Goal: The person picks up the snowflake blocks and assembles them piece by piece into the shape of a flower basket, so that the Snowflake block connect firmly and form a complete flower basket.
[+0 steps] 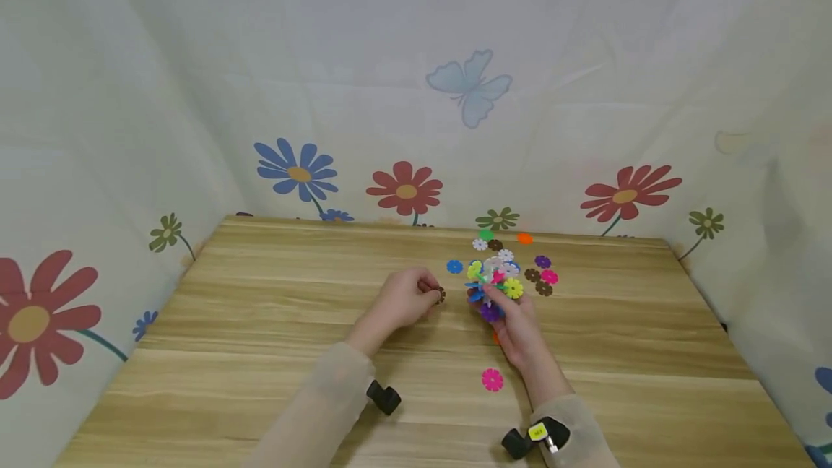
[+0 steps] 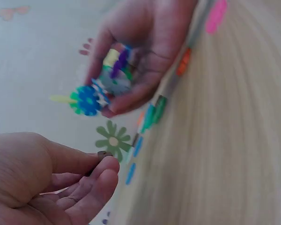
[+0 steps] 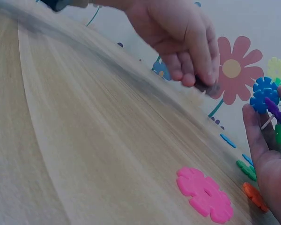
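My left hand (image 1: 407, 298) pinches a brown snowflake disc (image 1: 440, 295) between thumb and fingers, to the left of the right hand. In the left wrist view only a dark edge of that disc (image 2: 103, 153) shows at the fingertips. My right hand (image 1: 516, 320) grips a cluster of interlocked snowflake discs (image 1: 494, 280) in yellow, blue, purple, white, green and pink. Blue and purple discs (image 3: 264, 93) of the cluster face the left hand in the right wrist view. The palm and fingers hide part of the cluster.
Loose discs lie beyond the right hand: a blue one (image 1: 454, 266), an orange one (image 1: 524, 238), a purple one (image 1: 542, 261) and several others. A pink disc (image 1: 492, 380) lies nearer on the wooden table (image 1: 260, 309). A flower-printed curtain (image 1: 364, 92) stands behind.
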`<state>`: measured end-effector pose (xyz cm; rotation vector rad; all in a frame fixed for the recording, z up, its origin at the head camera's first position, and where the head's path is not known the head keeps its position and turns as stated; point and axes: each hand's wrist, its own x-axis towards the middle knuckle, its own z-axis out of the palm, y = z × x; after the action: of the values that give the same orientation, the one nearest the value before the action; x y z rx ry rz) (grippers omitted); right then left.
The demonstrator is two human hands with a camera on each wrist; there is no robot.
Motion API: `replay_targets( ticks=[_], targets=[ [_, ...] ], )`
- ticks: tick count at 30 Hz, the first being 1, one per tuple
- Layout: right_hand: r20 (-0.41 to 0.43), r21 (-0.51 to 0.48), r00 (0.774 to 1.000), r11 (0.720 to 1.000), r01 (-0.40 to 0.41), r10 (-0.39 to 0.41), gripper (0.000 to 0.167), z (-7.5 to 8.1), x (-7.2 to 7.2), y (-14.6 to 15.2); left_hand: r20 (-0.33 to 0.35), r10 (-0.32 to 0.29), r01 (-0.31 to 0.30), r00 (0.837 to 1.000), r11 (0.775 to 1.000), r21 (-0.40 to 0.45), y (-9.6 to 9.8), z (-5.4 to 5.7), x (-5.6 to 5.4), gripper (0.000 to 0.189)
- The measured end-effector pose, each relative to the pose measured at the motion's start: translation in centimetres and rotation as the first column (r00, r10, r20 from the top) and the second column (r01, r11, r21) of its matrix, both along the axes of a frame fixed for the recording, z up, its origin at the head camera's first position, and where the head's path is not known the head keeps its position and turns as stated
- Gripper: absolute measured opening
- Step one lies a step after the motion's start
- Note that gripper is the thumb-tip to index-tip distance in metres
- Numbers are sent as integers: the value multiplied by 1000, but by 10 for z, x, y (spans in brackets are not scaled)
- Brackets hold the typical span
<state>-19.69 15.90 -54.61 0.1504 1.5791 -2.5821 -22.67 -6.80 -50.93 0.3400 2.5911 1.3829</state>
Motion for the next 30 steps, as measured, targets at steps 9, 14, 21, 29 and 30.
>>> replay_targets(
  ticks=[9,14,21,29,30],
  targets=[
    [30,36,1000,999,-2,1,46,2,1,1,-25,18,-11,1000,970,243,9,23,20,10],
    [23,43,1000,999,3,-4,44,0,0,0,-42,-2,15,999,956,293,15,19,25,11],
    [28,68,1000,998,1,-3,44,-1,-1,-1,-87,-34,57,996,957,283,18,16,25,8],
    [12,73,1000,997,1,-2,44,-1,-1,-1,-127,-40,71,991,965,251,21,15,27,9],
    [10,76,1000,997,2,-3,43,-1,-1,-1,-132,-42,74,990,967,245,21,15,27,9]
  ],
)
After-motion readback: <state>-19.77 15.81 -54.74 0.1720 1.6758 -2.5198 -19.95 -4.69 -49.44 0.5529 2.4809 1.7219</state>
